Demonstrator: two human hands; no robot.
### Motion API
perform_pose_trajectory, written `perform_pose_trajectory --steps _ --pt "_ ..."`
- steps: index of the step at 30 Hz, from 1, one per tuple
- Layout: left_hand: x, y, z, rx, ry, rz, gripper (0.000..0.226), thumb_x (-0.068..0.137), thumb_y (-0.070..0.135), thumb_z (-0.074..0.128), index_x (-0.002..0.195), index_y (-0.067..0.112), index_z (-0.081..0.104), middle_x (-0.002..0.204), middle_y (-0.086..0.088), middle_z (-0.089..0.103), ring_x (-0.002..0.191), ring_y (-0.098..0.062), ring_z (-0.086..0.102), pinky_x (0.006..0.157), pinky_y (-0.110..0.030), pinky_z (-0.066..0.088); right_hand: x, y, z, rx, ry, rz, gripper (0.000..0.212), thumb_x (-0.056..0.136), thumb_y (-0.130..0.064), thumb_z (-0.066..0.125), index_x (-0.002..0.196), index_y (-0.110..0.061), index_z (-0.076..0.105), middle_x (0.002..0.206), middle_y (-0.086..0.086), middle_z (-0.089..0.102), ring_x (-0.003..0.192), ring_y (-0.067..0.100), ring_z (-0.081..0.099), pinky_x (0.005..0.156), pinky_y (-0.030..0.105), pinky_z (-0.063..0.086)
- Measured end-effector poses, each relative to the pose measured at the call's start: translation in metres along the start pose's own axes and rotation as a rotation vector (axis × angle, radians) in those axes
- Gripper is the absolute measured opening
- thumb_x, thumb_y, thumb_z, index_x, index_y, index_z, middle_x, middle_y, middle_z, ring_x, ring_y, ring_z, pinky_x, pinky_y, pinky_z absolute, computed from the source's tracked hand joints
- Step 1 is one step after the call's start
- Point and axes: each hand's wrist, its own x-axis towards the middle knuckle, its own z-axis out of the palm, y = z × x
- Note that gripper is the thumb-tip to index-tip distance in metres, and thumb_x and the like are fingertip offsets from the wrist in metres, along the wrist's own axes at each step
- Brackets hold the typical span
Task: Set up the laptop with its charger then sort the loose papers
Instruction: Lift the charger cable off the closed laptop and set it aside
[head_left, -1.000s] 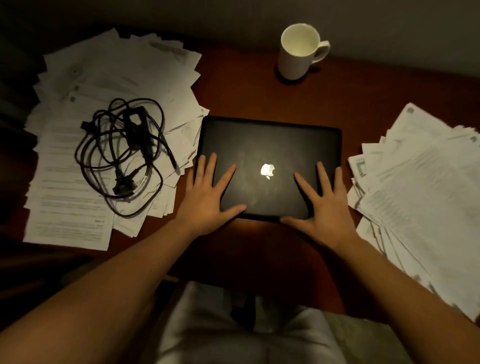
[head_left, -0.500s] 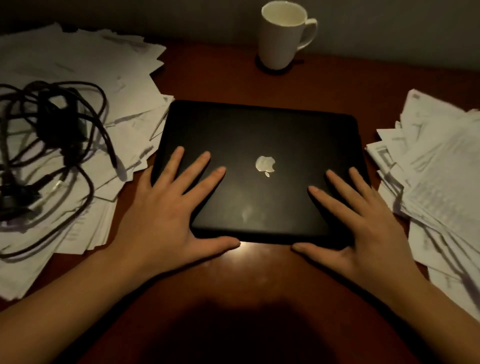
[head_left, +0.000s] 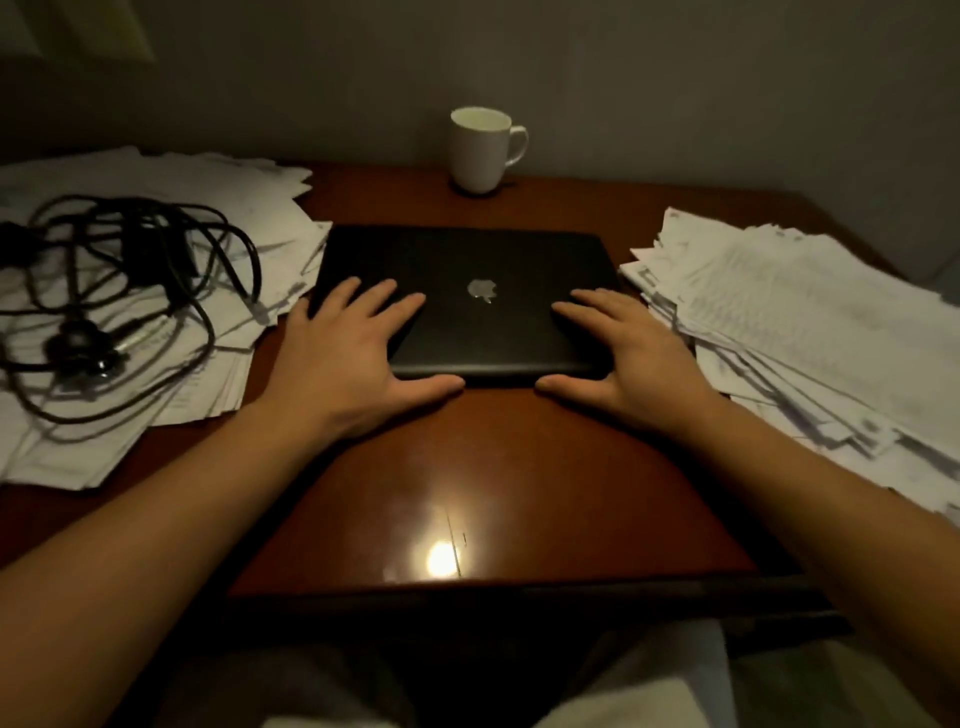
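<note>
The left hand (head_left: 348, 358) lies flat, fingers spread, on the near left corner of the laptop (head_left: 467, 265), thumb along its front edge. The right hand (head_left: 631, 358) lies likewise on the near right corner. The laptop is matte black, lid closed, with a pale logo at its centre, mid-bench (head_left: 467, 483) between 2 piles of papers (head_left: 260, 213). The tangled black charger (head_left: 130, 270) lies on the left pile; its dim, blurred lump is perhaps a plug.

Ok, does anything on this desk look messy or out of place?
The charger cable lies tangled on the left paper pile. That pile and the right paper pile are splayed unevenly. The laptop is closed and the mug stands upright.
</note>
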Motion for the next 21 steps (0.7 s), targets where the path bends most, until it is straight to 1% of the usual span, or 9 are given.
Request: perform_pose_trajectory --steps 4,6,8,11,13,18,20,21 --pt "-0.002 -0.001 0.0 -0.086 0.062 -0.081 0.102 0.069 0.096 0.014 0.152 0.039 0.035 0.161 0.003 0.032 0.149 -0.024 0.024 0.117 -0.053 0.027 -0.001 0.0 0.001 -0.02 0.025 -0.019 0.091 0.077 -0.077 0.058 0.154 -0.033 0.036 0.158 -0.004 0.037 0.144 0.017 0.032 0.111 0.031 0.027" --pt "-0.001 -0.002 0.001 -0.096 0.014 -0.092 0.106 0.066 0.099 0.016 0.154 0.042 0.027 0.163 0.003 0.024 0.151 -0.025 0.017 0.117 -0.056 0.025 0.0 0.001 0.003 -0.025 0.026 -0.019 0.092 0.077 -0.077 0.059 0.154 -0.033 0.034 0.157 -0.004 0.037 0.143 0.017 0.033 0.107 0.027 0.026" --pt "-0.001 -0.003 0.003 -0.087 -0.018 -0.063 0.113 0.06 0.104 0.019 0.155 0.043 0.022 0.165 0.005 0.019 0.152 -0.025 0.012 0.118 -0.057 0.023 0.0 0.002 0.004 -0.018 0.031 -0.012 0.093 0.076 -0.076 0.06 0.154 -0.033 0.034 0.157 -0.004 0.037 0.143 0.016 0.034 0.104 0.026 0.024" --pt "0.0 -0.004 0.005 -0.079 0.001 -0.036 0.117 0.057 0.105 0.021 0.156 0.042 0.023 0.165 0.006 0.021 0.153 -0.024 0.012 0.118 -0.057 0.025 0.001 0.005 0.005 0.019 0.05 -0.002 0.094 0.075 -0.075 0.064 0.154 -0.034 0.033 0.158 -0.006 0.037 0.142 0.014 0.034 0.105 0.026 0.025" --pt "0.0 -0.002 0.004 -0.067 -0.004 -0.041 0.118 0.056 0.104 0.018 0.156 0.042 0.022 0.165 0.006 0.02 0.153 -0.024 0.011 0.119 -0.056 0.024 0.002 0.007 0.006 0.036 0.048 0.003 0.094 0.074 -0.073 0.066 0.153 -0.034 0.034 0.157 -0.007 0.037 0.142 0.014 0.034 0.105 0.026 0.025" --pt "0.0 0.007 0.005 -0.041 -0.001 -0.054 0.116 0.059 0.102 0.014 0.157 0.04 0.02 0.165 0.004 0.019 0.153 -0.025 0.009 0.118 -0.058 0.019 0.002 0.007 0.006 0.036 0.024 -0.002 0.093 0.073 -0.075 0.059 0.153 -0.032 0.036 0.156 -0.005 0.039 0.141 0.014 0.034 0.107 0.026 0.025" --pt "0.002 0.011 0.003 0.06 0.026 -0.001 0.11 0.064 0.099 0.012 0.156 0.038 0.024 0.164 0.005 0.025 0.154 -0.025 0.007 0.119 -0.059 0.014 0.0 0.006 0.006 0.018 0.022 0.007 0.093 0.074 -0.077 0.056 0.153 -0.032 0.036 0.156 -0.004 0.039 0.142 0.016 0.034 0.111 0.031 0.026" --pt "0.003 0.012 0.001 0.121 0.046 0.044 0.107 0.068 0.097 0.011 0.155 0.038 0.028 0.162 0.005 0.029 0.154 -0.025 0.006 0.119 -0.06 0.011 -0.001 0.005 0.006 -0.01 0.031 0.007 0.092 0.076 -0.079 0.054 0.153 -0.033 0.035 0.156 -0.003 0.038 0.143 0.018 0.033 0.115 0.037 0.027"
